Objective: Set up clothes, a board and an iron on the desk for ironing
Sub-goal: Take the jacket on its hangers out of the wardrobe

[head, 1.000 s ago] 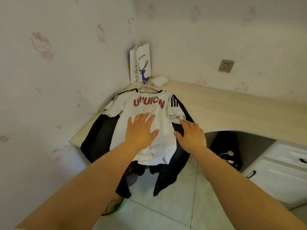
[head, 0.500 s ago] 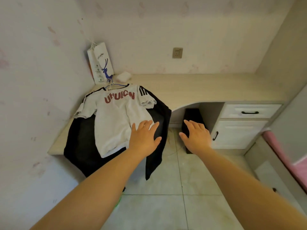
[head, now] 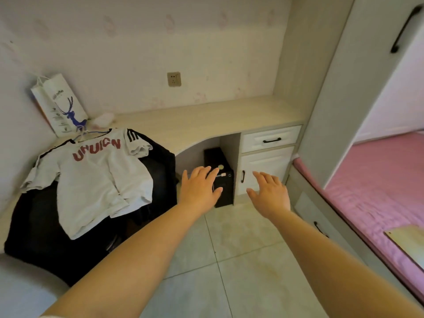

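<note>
Bare forearms, no sleeves/rings; left grip [head: 200, 188], right grip [head: 270, 196].

Pale wallpaper with faint pink motifs [head: 206, 42] is seen behind, a wall socket [head: 174, 79] set in it. Floor [head: 241, 249] is laid with light tiles. A white drawer [head: 270, 138] with black handle is fitted above a cupboard door [head: 263, 171]. A tall wardrobe [head: 358, 65] is placed right, beside a pink-covered bed [head: 378, 191].

Home bedroom: bed [head: 378, 191], desk [head: 206, 120].
</note>
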